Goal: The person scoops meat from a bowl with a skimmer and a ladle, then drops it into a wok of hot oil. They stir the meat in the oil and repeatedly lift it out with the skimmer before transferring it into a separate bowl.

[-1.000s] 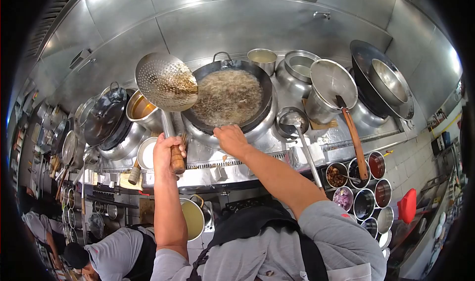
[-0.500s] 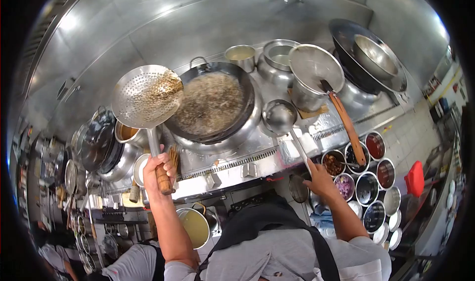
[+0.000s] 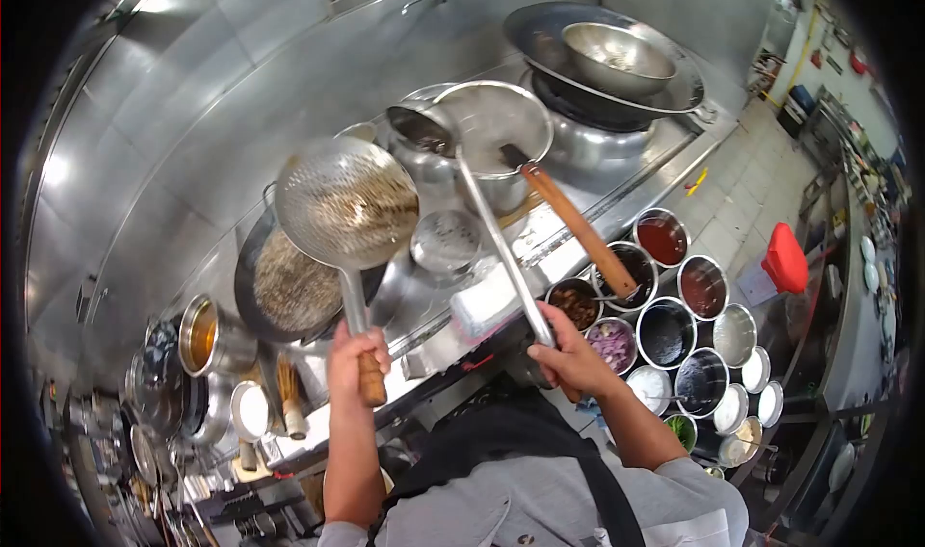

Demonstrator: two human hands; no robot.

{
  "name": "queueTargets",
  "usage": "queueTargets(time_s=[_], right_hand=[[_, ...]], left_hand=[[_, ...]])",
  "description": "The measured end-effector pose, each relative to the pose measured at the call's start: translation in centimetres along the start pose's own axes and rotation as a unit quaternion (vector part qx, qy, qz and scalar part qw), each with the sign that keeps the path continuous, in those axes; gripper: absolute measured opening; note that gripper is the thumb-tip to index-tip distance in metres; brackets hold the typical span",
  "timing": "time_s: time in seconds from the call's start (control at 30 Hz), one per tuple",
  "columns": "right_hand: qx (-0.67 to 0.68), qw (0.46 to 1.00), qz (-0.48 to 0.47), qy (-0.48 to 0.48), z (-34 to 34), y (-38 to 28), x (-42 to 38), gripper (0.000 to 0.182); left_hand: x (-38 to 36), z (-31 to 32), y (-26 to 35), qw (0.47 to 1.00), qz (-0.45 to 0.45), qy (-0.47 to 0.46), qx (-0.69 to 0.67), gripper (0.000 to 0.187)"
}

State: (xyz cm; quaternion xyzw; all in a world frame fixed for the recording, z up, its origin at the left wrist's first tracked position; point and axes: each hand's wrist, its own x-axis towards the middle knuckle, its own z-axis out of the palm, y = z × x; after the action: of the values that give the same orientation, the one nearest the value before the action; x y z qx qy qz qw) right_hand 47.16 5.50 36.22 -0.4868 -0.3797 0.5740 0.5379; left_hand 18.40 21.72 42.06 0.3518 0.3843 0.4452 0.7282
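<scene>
My left hand [image 3: 358, 362] is closed around the wooden-ended handle of a perforated skimmer [image 3: 347, 203], which is raised above a dark wok [image 3: 249, 301]. Brown bits cling to the skimmer's bowl, and frothy, bubbling liquid [image 3: 299, 282] fills the wok. Closed on the long handle of a steel ladle [image 3: 496, 244] is my right hand [image 3: 576, 354]. The ladle's bowl, with some dark liquid visible inside, is over the pots at the back, beside a mesh strainer [image 3: 496, 114]. A wooden handle [image 3: 578, 229] with a dark tip extends from the strainer's rim towards the seasoning pots.
Several seasoning pots stand at the right, including chopped purple onion [image 3: 611, 343] and red sauce [image 3: 662, 237]. A large wok [image 3: 530, 32] holding a metal bowl [image 3: 619, 61] sits behind. On the left are a pot of amber liquid [image 3: 214, 335] and a bamboo brush [image 3: 290, 393].
The view has swung to the right. My right hand has raised the ladle from the stove top to over the back pots. The skimmer is still in my left hand, near the wok.
</scene>
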Motion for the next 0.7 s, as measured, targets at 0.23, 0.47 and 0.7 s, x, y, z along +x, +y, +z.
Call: queueTargets(time_s=[0.23,0.47,0.7], right_hand=[[-0.084,0.996,0.018,0.000,-2.9,-1.6,-1.0,0.068],[-0.151,0.988,0.026,-0.017,-3.1,-2.5,1.6,0.069],[-0.231,0.967,-0.001,-0.104,1.6,-4.4,5.5,0.068]], left_hand=[[3.9,2.4,-11.3,0.980,-0.183,0.017,-0.081,0.028],[6.4,5.6,-17.4,0.977,-0.194,0.006,-0.085,0.010],[6.6,4.0,-16.3,0.957,-0.223,-0.050,0.181,0.050]])
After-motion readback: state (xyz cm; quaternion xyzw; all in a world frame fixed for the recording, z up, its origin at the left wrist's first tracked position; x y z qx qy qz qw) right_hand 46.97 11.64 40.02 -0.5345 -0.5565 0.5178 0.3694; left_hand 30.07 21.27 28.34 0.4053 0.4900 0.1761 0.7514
